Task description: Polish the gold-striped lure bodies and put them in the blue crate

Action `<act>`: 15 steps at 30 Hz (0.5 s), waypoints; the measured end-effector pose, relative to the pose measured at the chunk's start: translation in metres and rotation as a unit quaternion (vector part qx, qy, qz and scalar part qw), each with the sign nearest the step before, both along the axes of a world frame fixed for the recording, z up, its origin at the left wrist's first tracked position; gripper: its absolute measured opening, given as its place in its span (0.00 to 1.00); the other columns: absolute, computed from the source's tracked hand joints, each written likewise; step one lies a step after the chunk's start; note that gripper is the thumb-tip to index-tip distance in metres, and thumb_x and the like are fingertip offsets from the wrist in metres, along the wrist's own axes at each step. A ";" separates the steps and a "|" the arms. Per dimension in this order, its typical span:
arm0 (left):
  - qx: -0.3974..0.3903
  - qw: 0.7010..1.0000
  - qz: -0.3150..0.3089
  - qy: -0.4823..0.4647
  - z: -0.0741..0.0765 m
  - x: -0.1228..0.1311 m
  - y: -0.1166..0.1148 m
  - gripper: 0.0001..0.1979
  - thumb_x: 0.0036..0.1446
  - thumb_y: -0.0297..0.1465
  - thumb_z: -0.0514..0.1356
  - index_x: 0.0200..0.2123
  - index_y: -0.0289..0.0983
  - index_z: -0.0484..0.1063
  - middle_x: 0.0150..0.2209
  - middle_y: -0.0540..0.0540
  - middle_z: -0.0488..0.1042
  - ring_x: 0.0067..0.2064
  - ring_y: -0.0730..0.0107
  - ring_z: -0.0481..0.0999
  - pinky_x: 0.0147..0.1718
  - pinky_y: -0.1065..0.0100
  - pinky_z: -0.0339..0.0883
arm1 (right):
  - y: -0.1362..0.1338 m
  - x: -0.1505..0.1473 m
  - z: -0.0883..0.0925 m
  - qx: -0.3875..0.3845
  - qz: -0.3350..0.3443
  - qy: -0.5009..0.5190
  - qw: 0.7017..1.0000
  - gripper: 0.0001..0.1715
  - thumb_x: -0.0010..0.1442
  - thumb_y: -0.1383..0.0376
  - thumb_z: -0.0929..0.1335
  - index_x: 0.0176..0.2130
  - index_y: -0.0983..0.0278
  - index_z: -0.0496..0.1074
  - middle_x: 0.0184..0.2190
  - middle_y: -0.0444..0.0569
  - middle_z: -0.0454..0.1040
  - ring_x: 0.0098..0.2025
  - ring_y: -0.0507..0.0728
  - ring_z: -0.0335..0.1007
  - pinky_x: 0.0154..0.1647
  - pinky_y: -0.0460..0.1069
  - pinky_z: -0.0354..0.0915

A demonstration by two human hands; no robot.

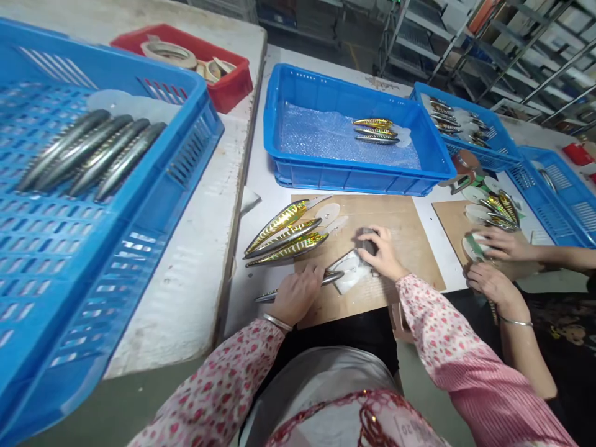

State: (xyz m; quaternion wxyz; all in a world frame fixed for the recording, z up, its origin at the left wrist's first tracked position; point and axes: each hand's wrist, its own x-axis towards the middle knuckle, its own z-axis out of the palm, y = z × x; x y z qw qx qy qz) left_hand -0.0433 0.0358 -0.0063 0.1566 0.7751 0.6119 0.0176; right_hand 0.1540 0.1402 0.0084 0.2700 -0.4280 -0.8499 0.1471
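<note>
My left hand [298,295] is closed around the body of a dark, silvery fishing lure [333,277], whose tail sticks out to the left. The lure's front end rests at a whitish, partly see-through sheet [352,272] on a brown cardboard [400,230]. My right hand [382,253] grips a small dark grey block [367,243] at the sheet's upper edge. Just beyond my left hand lie three gold-and-black lures [286,247] with clear lips pointing right.
A blue bin [358,167] with bubble wrap and three lures stands behind the cardboard. At left are a blue basket [186,124] holding several lures and a red tray [237,81] with tape rolls. A co-worker's hands [496,282] handle a lure at right.
</note>
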 end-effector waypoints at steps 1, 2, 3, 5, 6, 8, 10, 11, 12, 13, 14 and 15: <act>0.003 1.000 -0.002 0.002 -0.001 0.000 0.000 0.13 0.63 0.28 0.44 0.43 0.36 0.66 0.38 0.40 0.71 0.34 0.62 0.74 0.30 0.65 0.63 | 0.000 0.000 0.001 0.002 -0.009 -0.007 1.000 0.13 0.54 0.64 0.73 0.41 0.60 0.74 0.50 0.51 0.63 0.54 0.66 0.55 0.57 0.61 0.55; 0.005 1.000 -0.003 0.009 -0.002 0.000 0.000 0.14 0.63 0.27 0.42 0.42 0.36 0.66 0.38 0.40 0.71 0.34 0.62 0.74 0.29 0.65 0.63 | -0.001 -0.003 0.002 0.002 -0.007 -0.018 1.000 0.13 0.53 0.64 0.73 0.41 0.60 0.74 0.50 0.51 0.63 0.55 0.67 0.55 0.57 0.61 0.55; 0.007 1.000 -0.006 0.019 -0.003 0.000 0.000 0.15 0.63 0.26 0.42 0.43 0.36 0.66 0.38 0.40 0.71 0.34 0.61 0.73 0.29 0.64 0.62 | -0.002 -0.009 0.003 0.000 0.005 -0.032 0.999 0.14 0.53 0.64 0.73 0.41 0.59 0.74 0.51 0.50 0.63 0.55 0.67 0.54 0.57 0.61 0.55; 0.011 0.999 -0.007 0.032 -0.003 0.000 0.000 0.15 0.63 0.26 0.42 0.44 0.35 0.66 0.39 0.40 0.71 0.35 0.60 0.73 0.29 0.63 0.63 | -0.005 -0.019 0.004 -0.006 0.044 -0.047 0.998 0.16 0.52 0.64 0.74 0.42 0.58 0.74 0.53 0.48 0.62 0.57 0.66 0.52 0.58 0.60 0.55; 0.012 0.999 -0.007 0.032 -0.002 0.000 0.000 0.15 0.63 0.27 0.42 0.44 0.35 0.66 0.39 0.39 0.71 0.35 0.59 0.73 0.29 0.63 0.63 | -0.005 -0.020 0.005 -0.008 0.056 -0.043 0.997 0.16 0.53 0.64 0.74 0.43 0.58 0.74 0.53 0.48 0.61 0.57 0.66 0.52 0.58 0.59 0.55; 0.009 1.000 -0.007 0.022 0.000 0.000 0.000 0.15 0.63 0.26 0.42 0.44 0.35 0.67 0.38 0.39 0.71 0.36 0.59 0.73 0.30 0.63 0.63 | -0.003 -0.012 0.004 -0.010 0.050 -0.026 0.998 0.15 0.53 0.65 0.73 0.43 0.59 0.73 0.52 0.50 0.62 0.56 0.66 0.53 0.57 0.59 0.55; 0.007 1.000 -0.008 0.007 0.002 0.001 0.000 0.15 0.63 0.26 0.42 0.42 0.35 0.67 0.37 0.39 0.71 0.36 0.60 0.73 0.30 0.64 0.63 | 0.000 -0.002 0.003 -0.009 0.015 -0.019 1.000 0.14 0.53 0.65 0.72 0.42 0.60 0.74 0.50 0.51 0.63 0.54 0.66 0.54 0.56 0.60 0.55; 0.007 1.000 -0.009 0.004 0.003 0.001 0.000 0.15 0.63 0.25 0.42 0.41 0.35 0.68 0.37 0.39 0.71 0.36 0.60 0.73 0.30 0.64 0.63 | 0.001 -0.001 0.003 -0.007 0.002 -0.022 1.000 0.13 0.53 0.66 0.72 0.41 0.61 0.74 0.49 0.51 0.63 0.54 0.67 0.54 0.56 0.61 0.55; 0.008 1.000 -0.009 0.005 0.003 0.001 0.001 0.15 0.63 0.25 0.42 0.41 0.34 0.68 0.37 0.39 0.71 0.35 0.61 0.73 0.29 0.64 0.63 | 0.000 -0.003 0.003 -0.006 -0.001 -0.027 1.000 0.13 0.53 0.66 0.72 0.41 0.60 0.74 0.49 0.51 0.63 0.54 0.67 0.54 0.56 0.61 0.55; 0.010 1.000 -0.009 0.013 0.003 0.001 0.001 0.15 0.63 0.24 0.42 0.41 0.34 0.68 0.37 0.39 0.71 0.34 0.61 0.74 0.29 0.64 0.63 | -0.001 -0.008 0.003 -0.004 0.008 -0.032 0.999 0.14 0.52 0.66 0.73 0.41 0.60 0.74 0.50 0.50 0.62 0.55 0.67 0.53 0.56 0.61 0.54; 0.014 1.000 -0.010 0.025 0.003 0.001 0.001 0.15 0.63 0.25 0.42 0.42 0.34 0.67 0.37 0.39 0.71 0.34 0.61 0.74 0.28 0.65 0.62 | -0.003 -0.013 0.003 -0.003 0.022 -0.034 0.999 0.15 0.52 0.66 0.73 0.42 0.59 0.73 0.51 0.50 0.62 0.56 0.67 0.52 0.57 0.60 0.54; 0.018 0.999 -0.011 0.039 0.002 0.001 0.000 0.14 0.62 0.25 0.43 0.42 0.34 0.67 0.36 0.39 0.72 0.33 0.61 0.74 0.27 0.65 0.62 | -0.004 -0.019 0.003 -0.004 0.039 -0.033 0.999 0.15 0.52 0.66 0.73 0.42 0.59 0.73 0.52 0.49 0.61 0.56 0.66 0.52 0.57 0.60 0.54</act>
